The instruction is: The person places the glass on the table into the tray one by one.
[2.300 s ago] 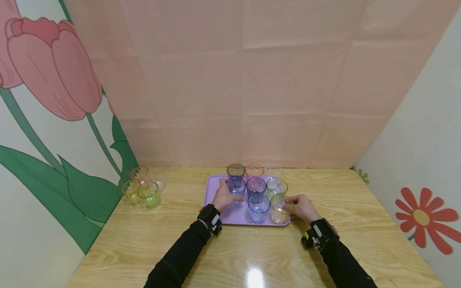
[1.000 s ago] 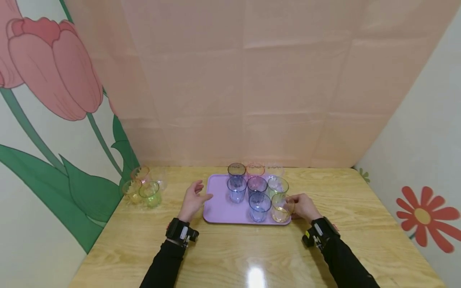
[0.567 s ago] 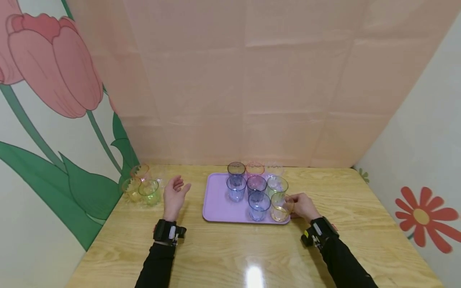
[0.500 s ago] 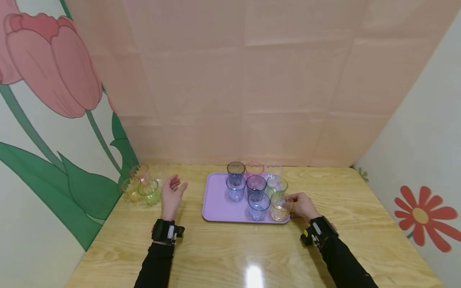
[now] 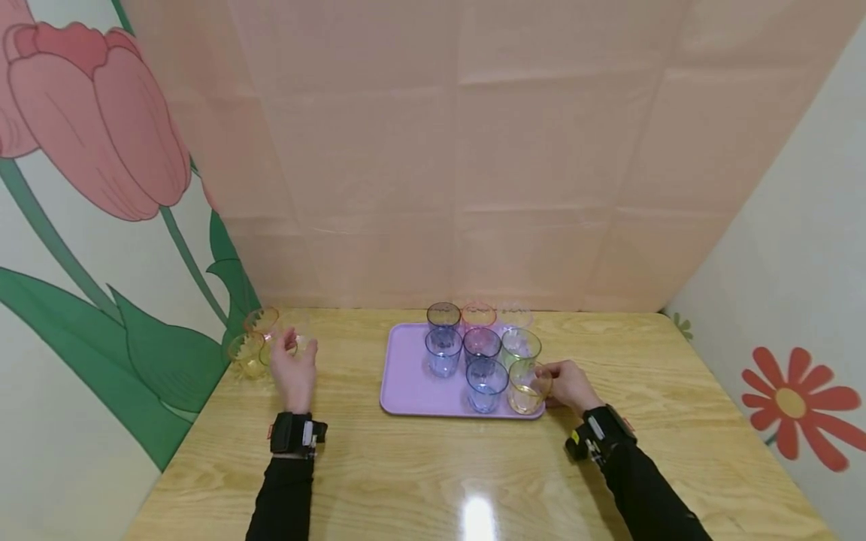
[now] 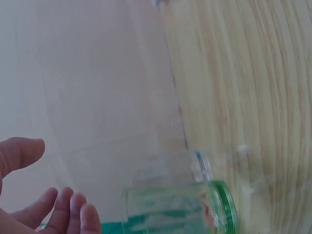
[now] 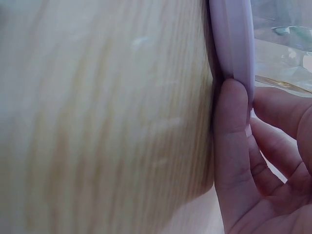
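My left hand point(image 5: 293, 373) is over the left-hand group of glasses, thumb and fingers apart. It largely covers the green glass in the head view; in the left wrist view that green glass point(image 6: 170, 209) and a clear glass point(image 6: 178, 168) stand just beyond the fingertips. A yellow glass point(image 5: 247, 361) and a pinkish-orange glass point(image 5: 261, 321) stand beside them. My right hand point(image 5: 570, 385) pinches the rim of the purple tray point(image 5: 406, 398) at its front right corner, one finger point(image 7: 231, 112) low against the tray's edge. Right there stands a yellow-rimmed glass point(image 5: 526, 394).
The tray also bears two blue glasses, the nearer one point(image 5: 485, 391) at the front, plus a purple glass point(image 5: 482, 347), a green-rimmed glass point(image 5: 521, 349), a black glass point(image 5: 443, 314), a pink glass point(image 5: 478, 314) and a clear glass point(image 5: 516, 315). A wooden table point(image 5: 379, 473) meets a covered wall behind.
My left hand has left the blue glass at the tray's left and moved left across the table to the other glasses. The right hand has stayed at the tray's corner.
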`<state>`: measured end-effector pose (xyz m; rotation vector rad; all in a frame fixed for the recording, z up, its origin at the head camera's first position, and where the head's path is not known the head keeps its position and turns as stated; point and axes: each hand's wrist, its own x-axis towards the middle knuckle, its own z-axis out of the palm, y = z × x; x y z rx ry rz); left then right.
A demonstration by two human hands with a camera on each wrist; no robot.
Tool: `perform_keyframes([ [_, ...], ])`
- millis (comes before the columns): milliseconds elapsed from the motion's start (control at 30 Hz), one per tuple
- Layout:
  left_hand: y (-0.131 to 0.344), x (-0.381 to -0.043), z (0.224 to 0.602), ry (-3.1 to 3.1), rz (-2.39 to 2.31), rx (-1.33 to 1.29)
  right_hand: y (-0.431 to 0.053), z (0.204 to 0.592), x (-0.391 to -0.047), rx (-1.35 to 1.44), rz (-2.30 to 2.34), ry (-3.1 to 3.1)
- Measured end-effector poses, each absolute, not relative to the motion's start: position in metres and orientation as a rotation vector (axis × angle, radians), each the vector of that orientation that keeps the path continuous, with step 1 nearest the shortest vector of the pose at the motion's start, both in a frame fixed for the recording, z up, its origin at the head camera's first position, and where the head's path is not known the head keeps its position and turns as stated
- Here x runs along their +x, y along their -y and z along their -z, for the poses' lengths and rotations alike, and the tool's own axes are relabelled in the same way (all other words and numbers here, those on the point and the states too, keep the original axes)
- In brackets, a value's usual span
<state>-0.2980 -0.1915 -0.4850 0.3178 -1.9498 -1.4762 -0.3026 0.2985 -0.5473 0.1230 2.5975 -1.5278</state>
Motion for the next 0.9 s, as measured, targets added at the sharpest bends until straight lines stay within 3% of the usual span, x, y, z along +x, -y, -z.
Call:
perform_keyframes([
  [500,0.217,-0.296,0.489,2.057,1.366,0.581,-0.300,0.544,-0.305,0.163,1.516,-2.569],
  [900,0.225,-0.296,0.493,2.118,1.355,0.608,-0.298,0.545,-0.303,0.158,1.517,-2.577],
])
